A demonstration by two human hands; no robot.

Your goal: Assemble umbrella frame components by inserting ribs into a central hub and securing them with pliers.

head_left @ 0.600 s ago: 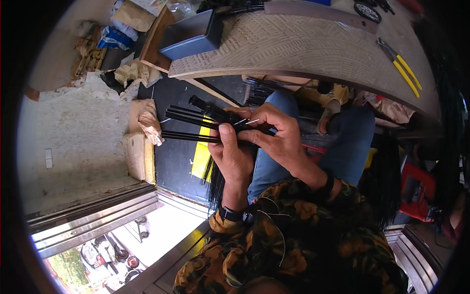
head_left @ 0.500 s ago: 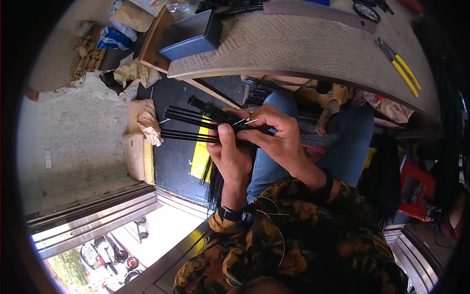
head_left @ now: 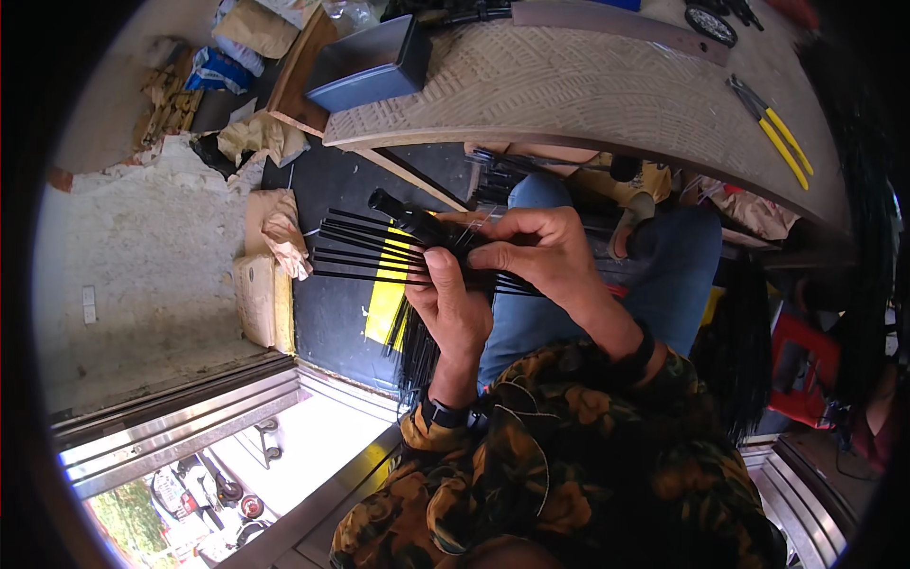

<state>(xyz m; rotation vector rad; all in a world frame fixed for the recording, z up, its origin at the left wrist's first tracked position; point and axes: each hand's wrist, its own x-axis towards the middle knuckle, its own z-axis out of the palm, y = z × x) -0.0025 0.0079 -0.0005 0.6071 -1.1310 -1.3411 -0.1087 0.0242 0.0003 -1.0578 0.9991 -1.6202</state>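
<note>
Above my lap, my left hand [head_left: 452, 305] is closed round a bundle of thin black rods [head_left: 365, 257], its thumb lying over them. The rods look like umbrella ribs and fan out to the left around a black tubular part [head_left: 400, 213] with a round end. My right hand [head_left: 548, 254] pinches thumb and fingertips together close beside my left thumb. Thin pale wire ends [head_left: 479, 226] stick up at those fingertips. More rod ends show beneath my right hand. What joins the rods at the middle is hidden by my fingers.
In front is a worn workbench [head_left: 531, 90] with a blue-grey bin [head_left: 368, 71] and yellow-handled cutters [head_left: 775, 133]. Below my hands lies a yellow sheet [head_left: 387, 299]. Crumpled brown paper [head_left: 283, 237] sits to the left, a red tool case [head_left: 804, 360] to the right.
The rods in my left hand have spread wider apart, and the tubular part has shifted slightly right and down. My right hand stays pinched close beside my left.
</note>
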